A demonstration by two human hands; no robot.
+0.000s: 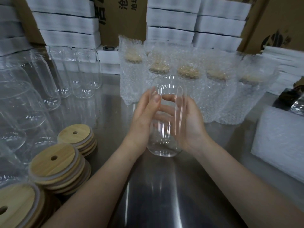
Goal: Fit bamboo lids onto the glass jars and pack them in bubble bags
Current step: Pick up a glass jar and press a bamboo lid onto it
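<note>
Lids (16,209) cropped, glass jar (164,145) blurred

Steel table (156,195): empty jars (82,74), lid stacks (60,167), bagged jars (189,89), foam pad (279,145).

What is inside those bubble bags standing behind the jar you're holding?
Through each bubble bag a tan bamboo lid shows near the top, so lidded glass jars presumably stand inside. The wrap blurs the jars themselves, and their bases are hidden.
</note>
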